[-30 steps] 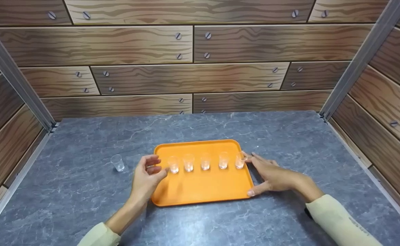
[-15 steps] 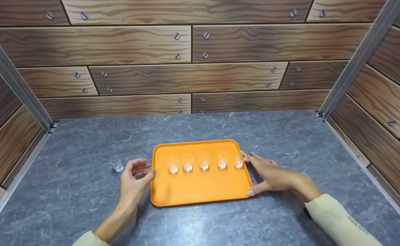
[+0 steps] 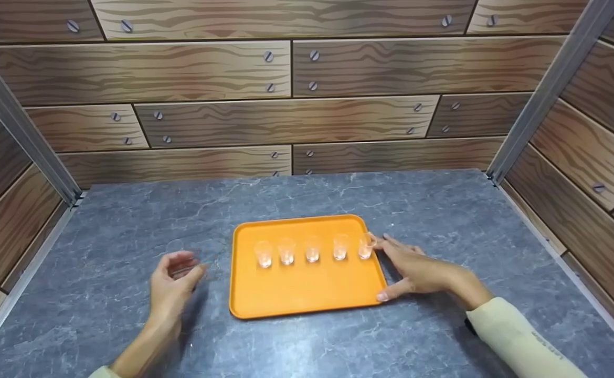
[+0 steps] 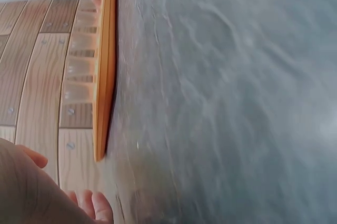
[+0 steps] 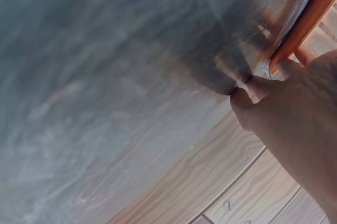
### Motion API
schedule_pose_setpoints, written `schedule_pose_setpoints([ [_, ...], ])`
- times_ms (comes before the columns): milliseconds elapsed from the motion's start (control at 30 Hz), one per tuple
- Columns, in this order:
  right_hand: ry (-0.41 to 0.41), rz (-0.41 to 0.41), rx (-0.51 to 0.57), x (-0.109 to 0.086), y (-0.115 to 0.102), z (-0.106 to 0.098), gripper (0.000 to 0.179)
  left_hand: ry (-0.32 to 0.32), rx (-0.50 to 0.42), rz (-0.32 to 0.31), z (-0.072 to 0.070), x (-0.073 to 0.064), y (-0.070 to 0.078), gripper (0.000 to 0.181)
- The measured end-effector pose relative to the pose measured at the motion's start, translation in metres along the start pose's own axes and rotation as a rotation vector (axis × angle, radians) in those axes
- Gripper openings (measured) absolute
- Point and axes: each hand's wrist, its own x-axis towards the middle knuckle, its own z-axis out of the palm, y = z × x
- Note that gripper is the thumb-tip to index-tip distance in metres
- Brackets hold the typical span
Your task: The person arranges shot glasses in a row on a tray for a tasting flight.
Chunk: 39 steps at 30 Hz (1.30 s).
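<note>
Several small clear shot glasses stand upright in a row across an orange tray. At the tray's right edge rests my right hand, thumb on the near part of the rim, index finger at the rightmost shot glass. Left of the tray, my left hand is over the table with fingers loosely curved and thumb apart. Just beyond its fingers is a lone shot glass, mostly hidden by the hand; whether they touch cannot be told. The left wrist view shows the tray side-on.
A grey marbled tabletop carries everything. Wood-patterned walls enclose it at the back and both sides, with metal posts at the corners.
My left hand has moved left, off the tray's left side and over to the lone shot glass, which it now largely covers. My right hand and the glasses on the tray stay put.
</note>
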Motion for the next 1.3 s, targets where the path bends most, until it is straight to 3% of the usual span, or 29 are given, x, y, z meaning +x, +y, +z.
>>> schedule_pose_setpoints([
  [267,-0.011,0.018,0.01,0.0,-0.001,-0.001,0.113,0.077,0.035,0.003,-0.018,0.009,0.0,0.041],
  [433,-0.007,0.013,0.004,0.0,-0.001,-0.001,0.113,0.086,0.064,-0.019,-0.025,0.013,-0.002,0.045],
  [733,-0.01,-0.003,0.008,0.0,0.0,-0.001,0.109,-0.034,0.112,-0.075,-0.033,0.024,-0.003,0.071],
  [900,-0.011,-0.005,0.012,0.0,-0.001,-0.001,0.111,-0.087,0.135,-0.063,-0.034,0.032,-0.005,0.079],
  [1067,-0.003,-0.014,0.012,0.0,-0.001,-0.001,0.116,-0.1,0.152,-0.061,-0.035,0.039,-0.005,0.077],
  [1300,-0.009,-0.006,0.015,0.0,-0.001,-0.001,0.11,-0.098,0.191,-0.079,-0.036,0.047,-0.008,0.071],
])
